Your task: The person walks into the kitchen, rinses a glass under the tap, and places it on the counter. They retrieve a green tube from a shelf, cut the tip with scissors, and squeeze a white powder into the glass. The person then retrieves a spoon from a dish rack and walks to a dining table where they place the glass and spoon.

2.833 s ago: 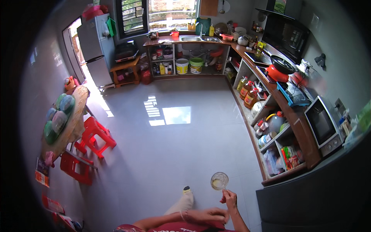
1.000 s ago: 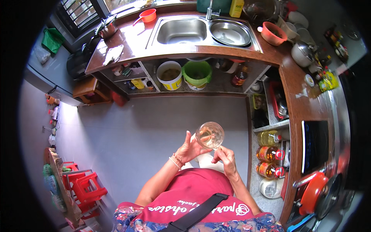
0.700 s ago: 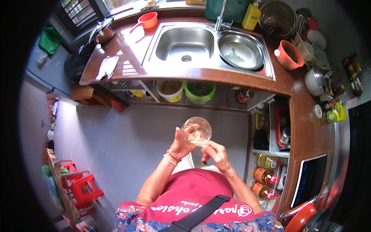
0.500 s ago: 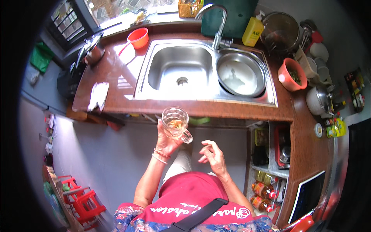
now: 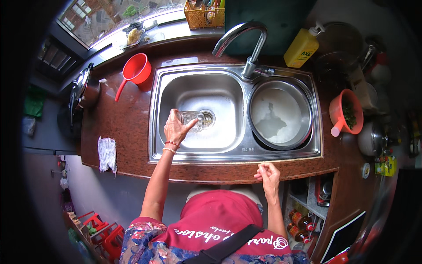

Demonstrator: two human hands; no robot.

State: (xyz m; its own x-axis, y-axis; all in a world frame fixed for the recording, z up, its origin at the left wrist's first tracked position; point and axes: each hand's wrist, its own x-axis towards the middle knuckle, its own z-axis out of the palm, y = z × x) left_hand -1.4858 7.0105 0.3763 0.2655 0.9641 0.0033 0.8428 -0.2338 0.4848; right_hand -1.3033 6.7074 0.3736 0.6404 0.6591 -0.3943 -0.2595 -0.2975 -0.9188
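Observation:
My left hand (image 5: 176, 129) is closed round a clear glass mug (image 5: 191, 119) over the left basin of the steel sink (image 5: 224, 90). Tipped on its side, the mug points its mouth toward the drain (image 5: 208, 118). Its handle is hidden by my hand. Something small and yellowish shows at the drain. By the counter's front edge, below the right basin, my right hand (image 5: 268, 175) hovers with curled fingers and nothing visible in them. A wide steel pan (image 5: 303, 115) holding cloudy water sits in the right basin. Above the sink arches the chrome faucet (image 5: 241, 36).
Left of the sink are a red dipper (image 5: 136, 69) and a white cloth (image 5: 107, 154). Behind it stand a yellow pump bottle (image 5: 302, 49) and an orange basket (image 5: 204, 16). An orange dipper of greens (image 5: 347, 112) is at the right. Red stools (image 5: 105, 237) are lower left.
My body has come closer to the counter. The left hand has carried the mug, upright with amber bits inside, over the sink and tipped it. My right hand has moved up to the counter edge.

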